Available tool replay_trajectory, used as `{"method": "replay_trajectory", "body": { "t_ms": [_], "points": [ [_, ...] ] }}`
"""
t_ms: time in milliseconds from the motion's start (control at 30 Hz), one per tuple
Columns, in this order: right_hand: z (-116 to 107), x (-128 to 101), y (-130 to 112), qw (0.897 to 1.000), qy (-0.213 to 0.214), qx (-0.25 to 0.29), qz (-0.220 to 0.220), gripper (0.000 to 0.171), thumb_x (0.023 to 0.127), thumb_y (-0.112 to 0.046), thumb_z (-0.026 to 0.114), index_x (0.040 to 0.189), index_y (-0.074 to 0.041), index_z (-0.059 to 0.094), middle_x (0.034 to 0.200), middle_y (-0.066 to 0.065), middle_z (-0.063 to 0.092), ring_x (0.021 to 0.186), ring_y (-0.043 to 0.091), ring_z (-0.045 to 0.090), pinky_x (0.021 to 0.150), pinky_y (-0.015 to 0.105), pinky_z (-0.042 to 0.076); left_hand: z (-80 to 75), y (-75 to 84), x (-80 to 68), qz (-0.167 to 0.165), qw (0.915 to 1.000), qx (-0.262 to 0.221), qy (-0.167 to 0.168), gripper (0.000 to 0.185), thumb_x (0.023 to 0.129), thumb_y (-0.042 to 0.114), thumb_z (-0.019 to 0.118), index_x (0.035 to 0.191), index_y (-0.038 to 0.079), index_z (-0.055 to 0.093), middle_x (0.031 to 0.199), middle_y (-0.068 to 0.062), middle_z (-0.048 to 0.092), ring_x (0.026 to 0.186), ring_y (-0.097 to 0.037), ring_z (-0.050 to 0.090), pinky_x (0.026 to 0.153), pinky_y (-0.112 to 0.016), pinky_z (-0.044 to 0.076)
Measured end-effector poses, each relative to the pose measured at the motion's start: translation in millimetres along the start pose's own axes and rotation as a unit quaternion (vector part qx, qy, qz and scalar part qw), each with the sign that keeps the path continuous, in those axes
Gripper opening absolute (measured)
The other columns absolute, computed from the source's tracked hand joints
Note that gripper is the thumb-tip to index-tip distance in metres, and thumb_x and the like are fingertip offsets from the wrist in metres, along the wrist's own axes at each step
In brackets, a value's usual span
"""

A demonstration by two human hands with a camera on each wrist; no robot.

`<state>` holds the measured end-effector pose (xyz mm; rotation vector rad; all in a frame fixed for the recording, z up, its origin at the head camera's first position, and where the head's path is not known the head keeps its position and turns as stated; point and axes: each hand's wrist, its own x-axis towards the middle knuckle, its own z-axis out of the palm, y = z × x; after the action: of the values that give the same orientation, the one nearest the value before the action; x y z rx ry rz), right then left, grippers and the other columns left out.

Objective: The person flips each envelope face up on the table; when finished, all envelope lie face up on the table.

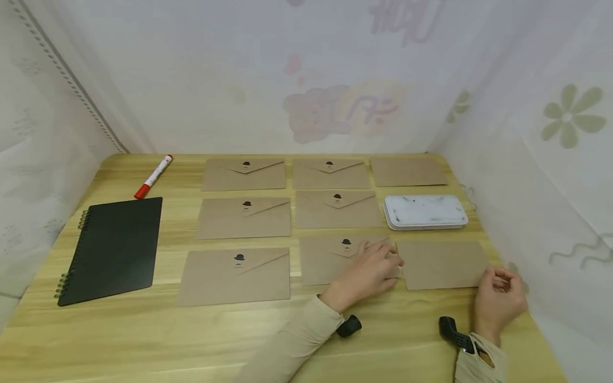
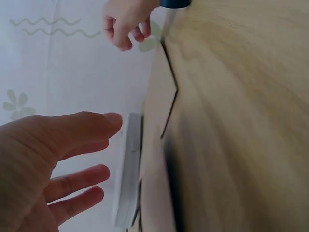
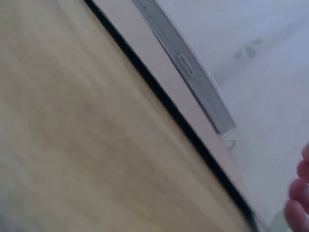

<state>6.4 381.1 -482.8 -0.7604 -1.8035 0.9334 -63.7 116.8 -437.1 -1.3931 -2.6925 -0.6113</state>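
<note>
My left hand [image 1: 369,268] hovers over the right part of the front middle envelope [image 1: 318,266], a brown one with a black hat print and a pointed flap. In the left wrist view its thumb and fingers [image 2: 77,186] are parted, with nothing between them. To the right lies a plain brown envelope [image 1: 442,266], its printed side not visible. Beside that envelope's right front corner is my right hand [image 1: 500,300], fingers loosely bent and holding nothing. From the left wrist view, the right hand [image 2: 128,19] appears raised off the table.
Behind the plain envelope sits a white marbled case [image 1: 425,211]. More brown envelopes [image 1: 243,219] lie in rows at the middle and back, one of them plain [image 1: 408,171]. A black spiral notebook [image 1: 115,247] and a red-and-white marker [image 1: 153,177] are at left. Curtains [image 1: 239,80] surround the table.
</note>
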Motion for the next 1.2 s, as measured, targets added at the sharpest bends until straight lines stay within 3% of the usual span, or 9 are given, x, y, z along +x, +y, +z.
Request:
{"method": "replay_trajectory", "body": {
  "t_ms": [100,200,333,467,600,800,1000,1200],
  "points": [
    [-0.2,2.5,3.9,0.999,0.011,-0.047,0.007,0.008,0.083,-0.012,0.058,0.077,-0.012,0.062,0.061,-0.019,0.050,0.052,-0.010,0.046,0.055,0.009,0.037,8.4,4.3,7.3,0.003,1.0000,0.007,-0.001,0.028,0.084,0.027,0.068,0.111,0.023,0.066,0.117,0.003,0.054,0.117,-0.013,0.043,0.101,-0.057,0.024],
    [-1.9,4.5,7.0,0.995,0.012,-0.095,0.009,0.009,0.082,-0.012,0.056,0.076,-0.009,0.062,0.057,-0.025,0.044,0.051,-0.014,0.041,0.055,0.009,0.033,14.3,9.1,13.2,-0.002,0.9995,0.015,-0.028,0.035,0.082,0.031,0.070,0.116,0.022,0.064,0.124,0.001,0.053,0.122,-0.014,0.041,0.102,-0.059,0.021],
    [1.8,2.7,8.3,0.992,-0.019,-0.126,-0.013,0.011,0.080,-0.008,0.056,0.077,0.001,0.062,0.058,-0.024,0.042,0.053,-0.014,0.038,0.056,0.010,0.030,20.2,10.8,20.4,-0.023,0.9962,0.027,-0.079,0.057,0.078,0.047,0.071,0.126,0.020,0.056,0.146,-0.005,0.034,0.137,-0.017,0.022,0.103,-0.059,0.016],
    [3.6,2.3,8.6,0.990,-0.046,-0.130,-0.031,0.009,0.079,-0.004,0.058,0.076,0.004,0.061,0.061,-0.019,0.044,0.056,-0.011,0.038,0.059,0.012,0.028,26.0,14.6,26.9,-0.034,0.9926,0.061,-0.100,0.075,0.074,0.057,0.069,0.135,0.019,0.047,0.153,-0.004,0.019,0.140,-0.016,0.011,0.104,-0.060,0.013],
    [2.1,2.5,10.2,0.990,-0.053,-0.131,-0.031,0.008,0.078,-0.003,0.059,0.076,0.004,0.061,0.062,-0.021,0.043,0.057,-0.010,0.038,0.062,0.014,0.027,32.4,17.6,30.5,-0.033,0.9899,0.088,-0.106,0.081,0.074,0.060,0.067,0.139,0.020,0.042,0.151,0.000,0.024,0.139,-0.013,0.014,0.104,-0.059,0.013],
    [-0.8,2.3,10.9,0.988,-0.068,-0.139,-0.018,0.008,0.079,-0.003,0.060,0.077,0.005,0.061,0.062,-0.025,0.041,0.057,-0.011,0.037,0.062,0.014,0.027,39.5,16.8,33.6,-0.042,0.9875,0.087,-0.125,0.078,0.072,0.064,0.065,0.135,0.023,0.047,0.147,0.005,0.032,0.136,-0.009,0.022,0.105,-0.057,0.011],
    [2.1,4.6,9.9,0.987,-0.073,-0.141,-0.022,0.011,0.079,-0.006,0.059,0.079,0.005,0.061,0.062,-0.029,0.040,0.056,-0.014,0.036,0.061,0.012,0.027,41.1,13.1,36.5,-0.031,0.9906,0.089,-0.099,0.067,0.072,0.063,0.066,0.125,0.024,0.055,0.139,0.008,0.043,0.130,-0.008,0.034,0.102,-0.061,0.014],
    [-2.0,4.0,10.6,0.989,-0.090,-0.121,0.006,0.008,0.082,-0.007,0.059,0.075,-0.004,0.058,0.064,-0.026,0.043,0.056,-0.011,0.040,0.059,0.009,0.031,43.3,13.9,34.7,-0.009,0.9917,0.092,-0.090,0.056,0.077,0.063,0.061,0.117,0.025,0.059,0.134,0.008,0.048,0.127,-0.009,0.038,0.101,-0.065,0.011]
  ]
}}
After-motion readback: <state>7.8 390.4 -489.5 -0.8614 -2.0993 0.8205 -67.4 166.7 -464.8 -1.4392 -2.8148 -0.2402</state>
